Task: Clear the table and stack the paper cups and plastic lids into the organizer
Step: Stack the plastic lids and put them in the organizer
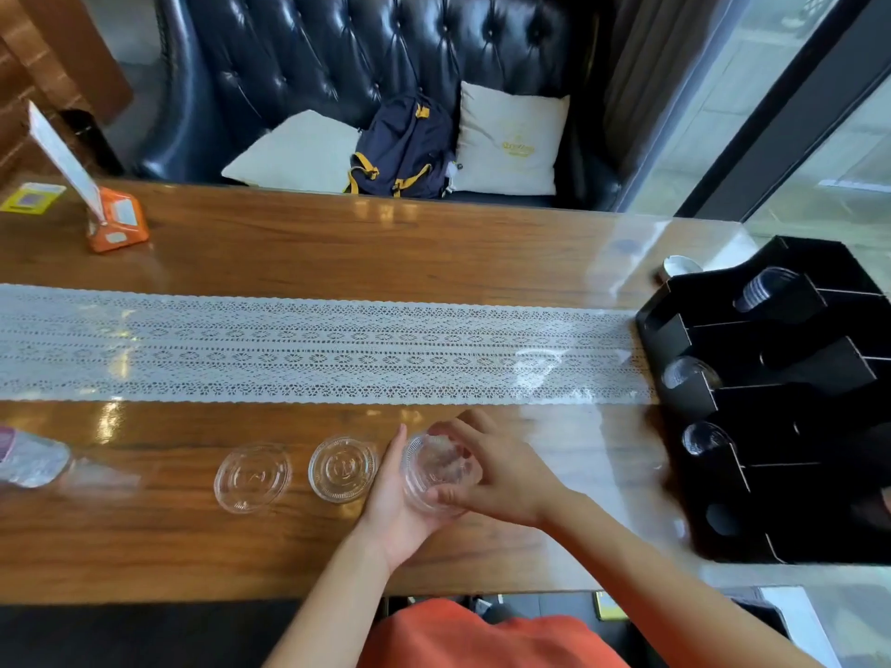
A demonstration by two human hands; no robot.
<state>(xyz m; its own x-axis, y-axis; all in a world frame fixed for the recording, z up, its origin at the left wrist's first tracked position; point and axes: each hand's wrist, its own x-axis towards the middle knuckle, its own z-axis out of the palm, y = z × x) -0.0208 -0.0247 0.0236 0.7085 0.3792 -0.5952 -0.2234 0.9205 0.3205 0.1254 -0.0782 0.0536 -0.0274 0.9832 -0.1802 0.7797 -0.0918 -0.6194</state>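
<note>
A stack of clear plastic lids [436, 467] is held just above the wooden table [337, 243], near its front edge. My left hand [390, 503] cups the stack from below and the left. My right hand [492, 467] grips it from the right, fingers curled over the rim. Two more clear lids lie flat to the left: one [343, 469] beside my left hand, another [252, 477] farther left. The black organizer [771, 412] stands at the table's right end; clear lids show in three of its slots [766, 287], [687, 373], [704, 438].
A white lace runner [289, 347] crosses the table's middle. A plastic bottle [29, 458] lies at the left edge. An orange sign holder [115, 219] stands at the back left. Behind the table is a dark sofa with a backpack [405, 147] and cushions.
</note>
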